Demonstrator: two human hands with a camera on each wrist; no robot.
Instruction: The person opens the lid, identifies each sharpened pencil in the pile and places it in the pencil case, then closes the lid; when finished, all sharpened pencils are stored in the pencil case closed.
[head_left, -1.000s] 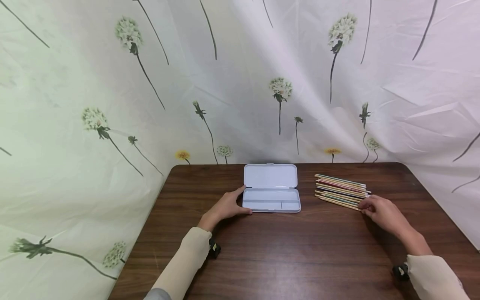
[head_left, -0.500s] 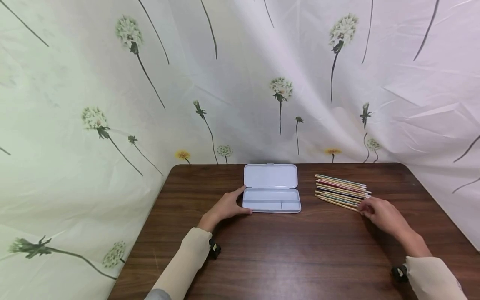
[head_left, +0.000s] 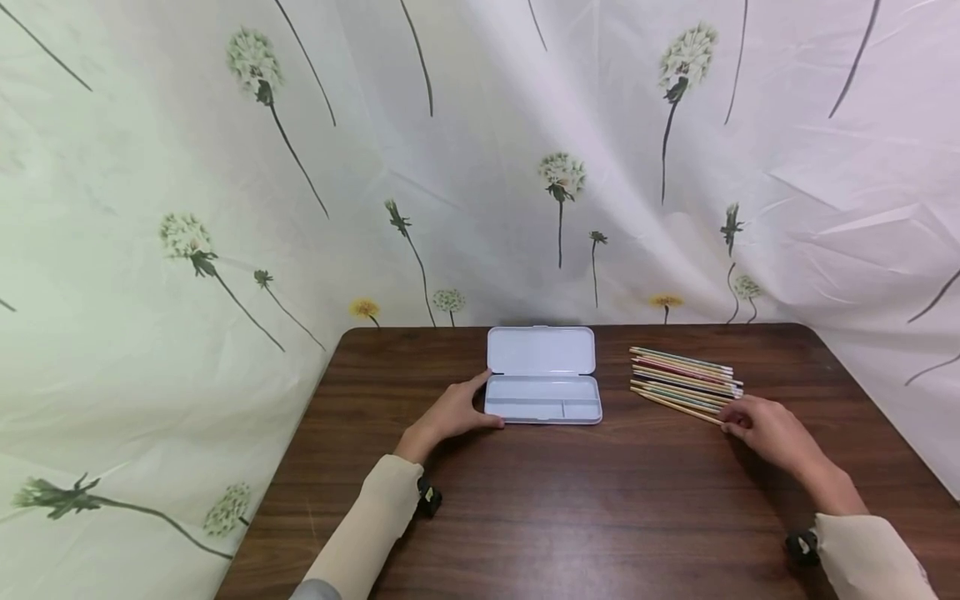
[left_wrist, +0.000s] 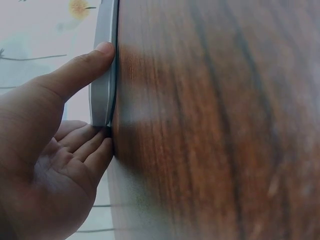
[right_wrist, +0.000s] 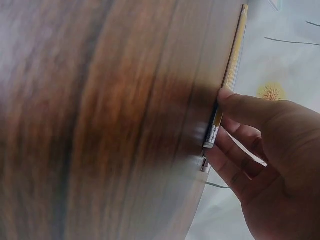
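your left hand (head_left: 450, 414) sits at the 9 o'clock end of the open pencil case (head_left: 543, 398), thumb on its top edge and fingers tucked at the bottom corner, so it's clamped on that end, likely bracing the case so it won't slide. the lid (head_left: 541, 351) lies flat at 12 o'clock of the tray, and the tray looks empty. going right there's a bare strip of desk (head_left: 570, 500) between the case and the row of pencils (head_left: 684, 382), so they're near but not touching. the pencils lie side by side, tips toward 9 o'clock. your right hand (head_left: 771, 432) is at the 3 o'clock end of the row, thumb and fingers closed in a pinch on the nearest pencil (right_wrist: 229, 79) by its ferrule end. edges: the pencils' far ends run near the desk's 3 o'clock edge and the cloth backdrop (head_left: 480, 167) drapes close behind at 12 o'clock. most free room is at 6 o'clock, toward you.
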